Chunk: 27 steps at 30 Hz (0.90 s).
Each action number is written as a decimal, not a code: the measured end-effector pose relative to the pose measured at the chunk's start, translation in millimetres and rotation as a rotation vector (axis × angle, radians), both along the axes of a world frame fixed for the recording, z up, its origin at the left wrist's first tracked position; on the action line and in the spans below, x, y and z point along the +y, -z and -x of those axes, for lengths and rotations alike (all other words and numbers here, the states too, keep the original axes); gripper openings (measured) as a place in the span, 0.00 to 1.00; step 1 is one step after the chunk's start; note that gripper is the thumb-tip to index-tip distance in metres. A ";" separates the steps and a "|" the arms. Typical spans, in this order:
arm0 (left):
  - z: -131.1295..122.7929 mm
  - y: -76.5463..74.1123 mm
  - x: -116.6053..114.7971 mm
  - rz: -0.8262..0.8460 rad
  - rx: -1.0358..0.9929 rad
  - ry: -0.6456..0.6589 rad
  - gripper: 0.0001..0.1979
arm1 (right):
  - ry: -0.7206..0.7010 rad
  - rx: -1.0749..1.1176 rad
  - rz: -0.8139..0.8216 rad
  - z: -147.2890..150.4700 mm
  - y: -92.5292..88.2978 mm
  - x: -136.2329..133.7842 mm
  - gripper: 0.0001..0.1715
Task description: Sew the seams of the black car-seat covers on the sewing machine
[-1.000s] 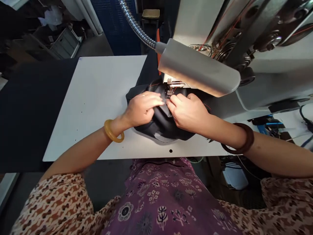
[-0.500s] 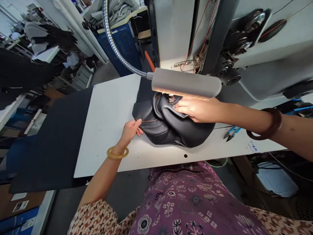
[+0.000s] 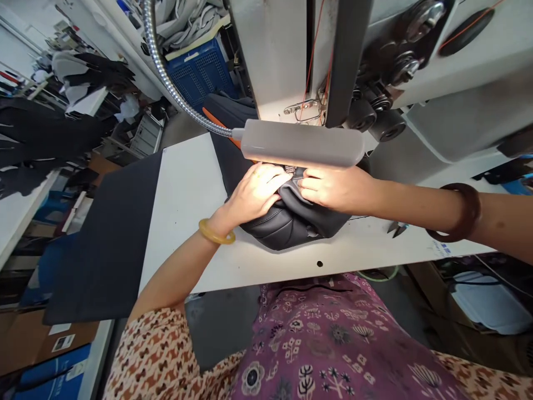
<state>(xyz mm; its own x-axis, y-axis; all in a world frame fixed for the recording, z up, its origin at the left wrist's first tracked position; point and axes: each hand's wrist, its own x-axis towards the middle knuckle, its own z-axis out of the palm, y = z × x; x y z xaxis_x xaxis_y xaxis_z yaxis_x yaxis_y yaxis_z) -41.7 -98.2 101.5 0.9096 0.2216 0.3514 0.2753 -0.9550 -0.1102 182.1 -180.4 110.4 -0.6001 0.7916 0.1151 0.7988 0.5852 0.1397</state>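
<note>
A black leather-like cover (image 3: 287, 225) with stitched seams lies bunched on the white sewing table, under the sewing machine (image 3: 283, 55). My left hand (image 3: 260, 191) is over its left part, thumb and fingers closed on the material close to the presser foot (image 3: 290, 169). On the other side of the foot, my right hand (image 3: 333, 188) grips a thick fold with curled fingers. The lamp head (image 3: 302, 143) hides part of the stitching area and the needle. Behind the lamp, a dark piece with an orange strip (image 3: 214, 119) extends from the cover.
The lamp's bendable metal neck (image 3: 166, 78) arches at the left. Snips (image 3: 397, 228) lie on the white tabletop (image 3: 179, 222) right of the cover. Red thread (image 3: 313, 61) runs down the machine. A blue crate (image 3: 200, 72) stands behind, and a dark panel (image 3: 108, 239) adjoins the table.
My left hand has moved from the cover's left edge up and right to beside the presser foot. The cover has shifted, and more of the orange strip shows behind. My right hand stays on the fold.
</note>
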 end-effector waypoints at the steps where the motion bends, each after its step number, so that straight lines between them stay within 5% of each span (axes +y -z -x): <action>1: -5.1 1.8 5.9 0.005 0.003 0.037 0.17 | -0.028 -0.070 0.003 1.4 0.3 -1.2 0.20; 12: -10.1 8.0 15.8 0.038 0.153 0.078 0.15 | 0.021 -0.211 0.076 6.8 -2.7 -3.2 0.22; 23: -11.6 20.6 5.0 -0.277 -0.030 0.131 0.12 | -0.064 -0.087 0.082 -17.1 8.7 17.5 0.13; 27: -12.6 20.7 8.1 -0.228 -0.047 0.131 0.12 | -0.033 -0.109 0.092 -6.6 0.7 13.6 0.18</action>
<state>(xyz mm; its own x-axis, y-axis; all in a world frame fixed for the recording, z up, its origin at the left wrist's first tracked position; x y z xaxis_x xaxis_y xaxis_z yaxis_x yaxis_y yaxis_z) -29.1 -90.2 80.7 0.9067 0.0135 0.4216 0.1610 -0.9349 -0.3163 188.7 -166.8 109.7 -0.6311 0.7753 -0.0244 0.7618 0.6254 0.1689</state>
